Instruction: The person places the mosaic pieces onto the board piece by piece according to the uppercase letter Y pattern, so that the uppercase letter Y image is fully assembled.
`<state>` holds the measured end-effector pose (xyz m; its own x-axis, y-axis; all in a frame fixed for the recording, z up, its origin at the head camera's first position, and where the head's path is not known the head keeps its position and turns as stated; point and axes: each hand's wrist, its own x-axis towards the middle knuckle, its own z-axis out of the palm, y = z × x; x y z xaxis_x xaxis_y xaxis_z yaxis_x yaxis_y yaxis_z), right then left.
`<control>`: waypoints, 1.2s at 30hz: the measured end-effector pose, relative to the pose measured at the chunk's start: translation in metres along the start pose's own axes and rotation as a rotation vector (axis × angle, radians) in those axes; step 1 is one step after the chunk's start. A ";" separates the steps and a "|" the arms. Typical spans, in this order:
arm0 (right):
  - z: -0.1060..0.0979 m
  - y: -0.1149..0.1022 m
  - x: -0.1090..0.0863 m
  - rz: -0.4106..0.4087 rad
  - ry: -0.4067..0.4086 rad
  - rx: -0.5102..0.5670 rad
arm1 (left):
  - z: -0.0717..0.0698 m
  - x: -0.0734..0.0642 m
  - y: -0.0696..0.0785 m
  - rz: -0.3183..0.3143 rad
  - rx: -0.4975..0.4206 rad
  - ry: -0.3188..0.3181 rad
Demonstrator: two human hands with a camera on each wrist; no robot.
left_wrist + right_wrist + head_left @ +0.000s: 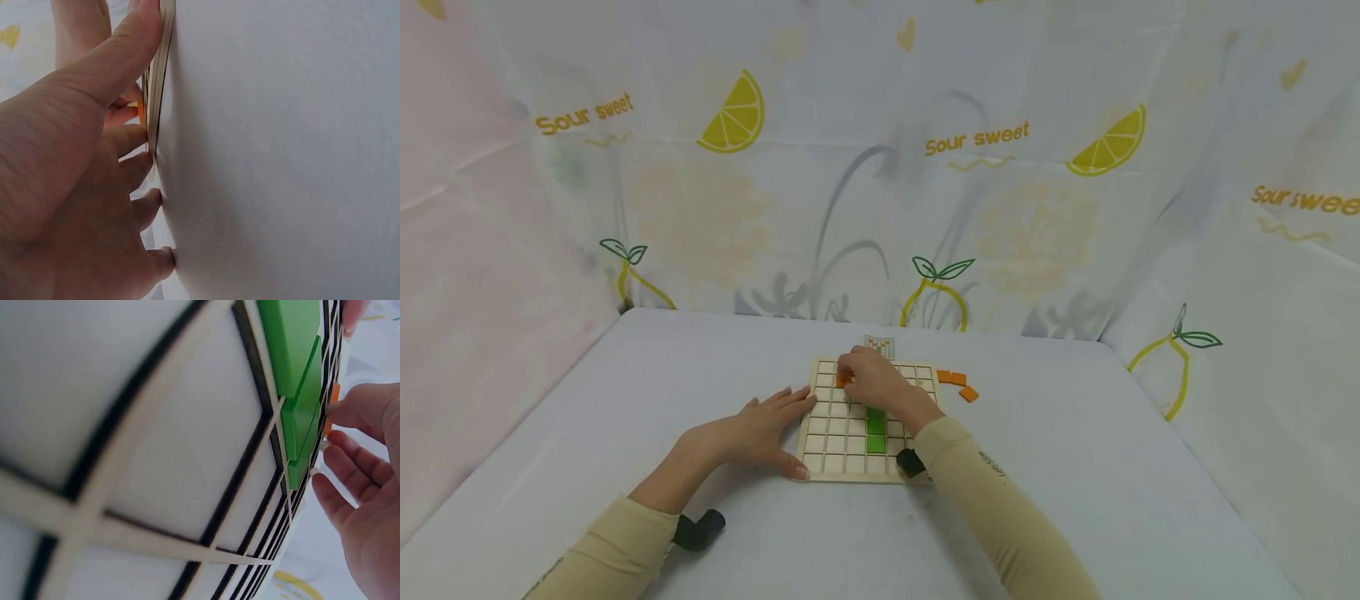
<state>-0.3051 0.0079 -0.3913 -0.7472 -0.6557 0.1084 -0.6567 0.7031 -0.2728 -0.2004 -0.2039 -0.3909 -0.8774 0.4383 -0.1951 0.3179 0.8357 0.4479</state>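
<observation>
Orange tile is on the board, near its far left corner, pinched by the right hand; the left hand, fingers straight and spread, touches the board's left edge; green tiles lie nearby

Grid board on the surface; in it, a column of tiles; to its right, three loose tiles; just behind, a pattern card.

Lemon-print cloth behind white table
</observation>
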 end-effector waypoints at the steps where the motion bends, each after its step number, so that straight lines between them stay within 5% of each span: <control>1: 0.000 0.000 0.000 -0.001 0.004 -0.002 | 0.000 0.000 0.000 0.003 0.001 0.001; 36: -0.002 -0.007 -0.003 0.020 -0.011 -0.027 | -0.002 -0.002 0.002 -0.004 0.002 0.000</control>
<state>-0.2988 0.0053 -0.3877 -0.7589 -0.6446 0.0930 -0.6446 0.7230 -0.2485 -0.1990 -0.2038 -0.3884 -0.8784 0.4353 -0.1970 0.3154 0.8380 0.4453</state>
